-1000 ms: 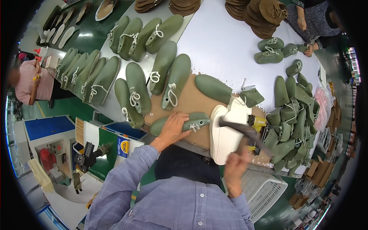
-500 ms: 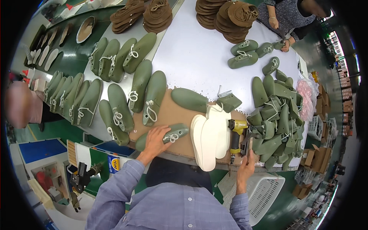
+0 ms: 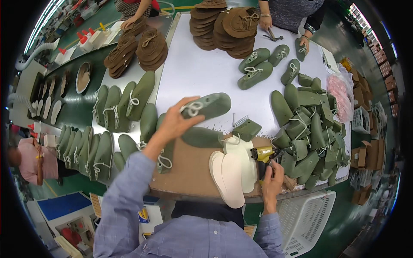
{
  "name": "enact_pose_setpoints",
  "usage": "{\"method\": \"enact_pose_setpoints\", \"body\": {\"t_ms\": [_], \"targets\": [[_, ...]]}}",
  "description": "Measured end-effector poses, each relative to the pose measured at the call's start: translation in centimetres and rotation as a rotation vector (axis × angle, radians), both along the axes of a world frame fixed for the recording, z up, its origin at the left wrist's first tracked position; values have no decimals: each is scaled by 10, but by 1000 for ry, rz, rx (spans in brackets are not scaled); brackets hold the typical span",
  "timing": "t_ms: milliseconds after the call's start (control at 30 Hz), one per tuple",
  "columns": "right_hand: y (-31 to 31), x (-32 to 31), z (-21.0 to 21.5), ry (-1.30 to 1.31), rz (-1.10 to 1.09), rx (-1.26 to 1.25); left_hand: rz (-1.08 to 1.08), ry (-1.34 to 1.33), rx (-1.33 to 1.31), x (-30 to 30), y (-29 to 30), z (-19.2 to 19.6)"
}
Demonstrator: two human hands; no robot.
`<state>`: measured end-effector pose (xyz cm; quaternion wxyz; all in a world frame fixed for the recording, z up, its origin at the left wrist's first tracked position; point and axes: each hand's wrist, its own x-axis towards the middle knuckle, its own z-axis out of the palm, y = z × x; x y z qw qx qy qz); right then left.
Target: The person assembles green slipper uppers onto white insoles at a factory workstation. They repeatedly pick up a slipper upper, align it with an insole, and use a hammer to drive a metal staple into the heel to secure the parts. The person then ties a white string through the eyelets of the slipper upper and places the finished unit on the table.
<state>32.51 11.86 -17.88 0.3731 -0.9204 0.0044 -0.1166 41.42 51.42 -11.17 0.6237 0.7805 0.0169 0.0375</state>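
Note:
My left hand (image 3: pixel 174 122) grips a green shoe last (image 3: pixel 211 106) with a white cord loop, raised above the table with its rounded toe pointing right. Below it another green last (image 3: pixel 200 136) lies on the brown board (image 3: pixel 185 180). My right hand (image 3: pixel 272 180) has its fingers curled at the black handle of a yellow-and-black pneumatic stapler (image 3: pixel 263 153), which lies at the board's right side. Its grip is partly hidden. Just left of the stapler, cream insoles (image 3: pixel 227 178) overlap and hang over the front edge. Behind them rests a green last heel block (image 3: pixel 247 130).
A heap of green lasts (image 3: pixel 307 133) fills the table's right side. Corded lasts (image 3: pixel 103 155) stand in rows at left. Brown shoe uppers (image 3: pixel 241 30) are stacked at the back. A co-worker's hand (image 3: pixel 304 43) holds a last. A white crate (image 3: pixel 307 225) is below the edge.
My left hand has lifted the last off the board, up and forward over the table. My right hand has closed in on the stapler's handle. The view has shifted.

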Motion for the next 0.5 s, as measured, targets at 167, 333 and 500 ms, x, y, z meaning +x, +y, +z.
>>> {"method": "enact_pose_setpoints", "body": {"t_ms": [167,333,500], "targets": [[89,57,8,217,154,255,-323,-5,740,87,30,-65],[103,95,-3,171,158,90,-150,-516,774,82,-1,-95],[138,171,-32,190,231,-646,-337,-181,778,-12,-57,-122]]}}
